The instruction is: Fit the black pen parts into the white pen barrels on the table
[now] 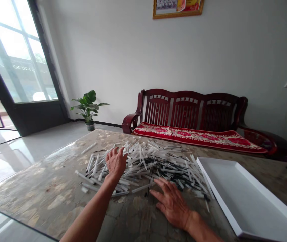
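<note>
A wide heap of white and black pens (143,153) lies loose on the stone-patterned table (57,198). Over the heap's left part, my left hand (116,163) is raised with its fingers apart and nothing in them. My right hand (171,203) hovers or rests low at the heap's near edge, fingers spread, holding nothing; whether its fingertips touch the pens I cannot tell. Darker pens (175,169) gather mostly just beyond my right hand.
To the right, a shallow white tray (220,198) lies on the table, its left rim beside the pens. Past the table stands a dark red wooden bench (186,109) with a patterned red cover (196,136). A potted plant (90,107) and a glass door (19,60) are at the left.
</note>
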`<state>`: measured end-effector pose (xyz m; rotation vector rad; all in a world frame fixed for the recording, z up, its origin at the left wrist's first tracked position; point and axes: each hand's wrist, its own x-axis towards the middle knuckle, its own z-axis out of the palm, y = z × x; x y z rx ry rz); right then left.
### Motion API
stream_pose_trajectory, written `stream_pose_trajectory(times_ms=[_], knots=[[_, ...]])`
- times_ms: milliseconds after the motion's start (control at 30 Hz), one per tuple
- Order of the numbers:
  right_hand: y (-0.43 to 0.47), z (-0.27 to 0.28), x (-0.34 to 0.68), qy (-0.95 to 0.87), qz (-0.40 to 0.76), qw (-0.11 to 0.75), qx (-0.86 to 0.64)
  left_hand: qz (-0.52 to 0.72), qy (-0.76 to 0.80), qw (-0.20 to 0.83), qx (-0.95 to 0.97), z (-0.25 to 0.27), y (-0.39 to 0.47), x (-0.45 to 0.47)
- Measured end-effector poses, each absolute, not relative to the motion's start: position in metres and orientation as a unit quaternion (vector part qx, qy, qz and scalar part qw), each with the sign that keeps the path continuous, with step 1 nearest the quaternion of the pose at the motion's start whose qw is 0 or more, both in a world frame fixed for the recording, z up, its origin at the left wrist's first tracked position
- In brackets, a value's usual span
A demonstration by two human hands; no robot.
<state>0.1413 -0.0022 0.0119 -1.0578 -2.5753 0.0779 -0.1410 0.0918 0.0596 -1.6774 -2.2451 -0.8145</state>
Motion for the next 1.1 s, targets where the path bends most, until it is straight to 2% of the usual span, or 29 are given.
stream_pose_trajectory(times_ms=[233, 500, 867, 1100], knots=[[0.027, 0.028, 0.111, -0.956, 0.024, 0.106, -0.273, -0.192, -0.826, 0.014, -0.53, 0.04, 0.093, -0.186], [0.07, 0.018, 0.056, -0.947, 0.015, 0.124, -0.296, -0.155, -0.808, 0.065, -0.564, 0.021, 0.092, -0.187], [0.105, 0.016, 0.027, -0.947, 0.009, 0.153, -0.283, -0.172, -0.813, 0.096, -0.548, 0.017, 0.112, -0.192], [0.118, 0.018, 0.02, -0.944, 0.026, 0.154, -0.29, -0.246, -0.809, 0.072, -0.528, 0.019, 0.119, -0.198]])
